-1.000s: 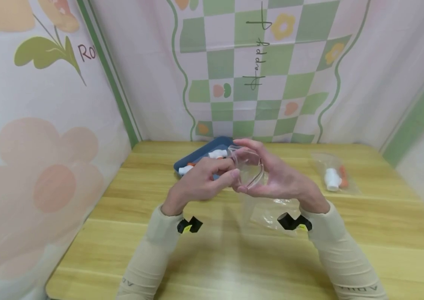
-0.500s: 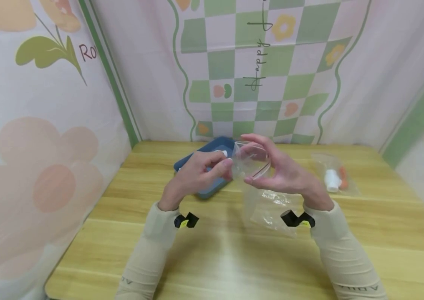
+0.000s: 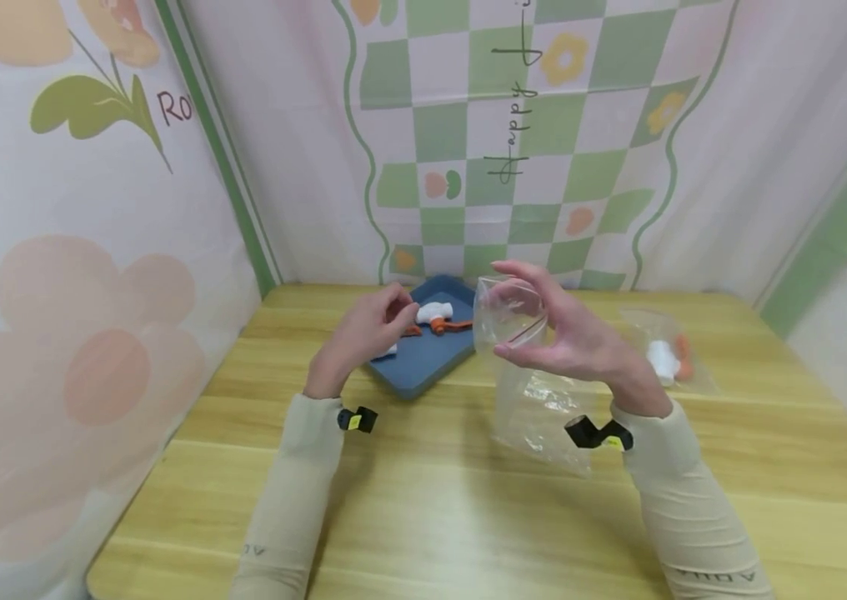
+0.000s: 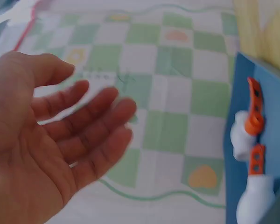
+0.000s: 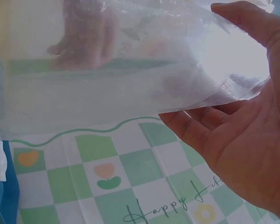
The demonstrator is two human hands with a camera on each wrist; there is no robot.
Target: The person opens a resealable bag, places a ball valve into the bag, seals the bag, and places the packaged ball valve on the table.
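My right hand (image 3: 573, 333) holds a clear plastic bag (image 3: 491, 329) by its mouth, thumb and fingers spreading the opening. The bag's lower part drops below the hand toward the table. My left hand (image 3: 365, 333) is empty above the left side of a blue tray (image 3: 410, 383); its fingers bend loosely in the left wrist view. In the tray lies a white plastic valve (image 3: 434, 313) with an orange lever. A second white valve (image 4: 255, 200), largely hidden by the left hand in the head view, shows beside it in the left wrist view.
Further right on the wooden table (image 3: 408, 500) lies another clear bag (image 3: 697, 385) with a white and orange piece (image 3: 662, 360) inside. A printed curtain (image 3: 303, 167) hangs behind the table and along its sides.
My left hand has pulled back from the bag's mouth, moving left over the tray and uncovering a valve. My right hand has shifted slightly right and up with the bag.
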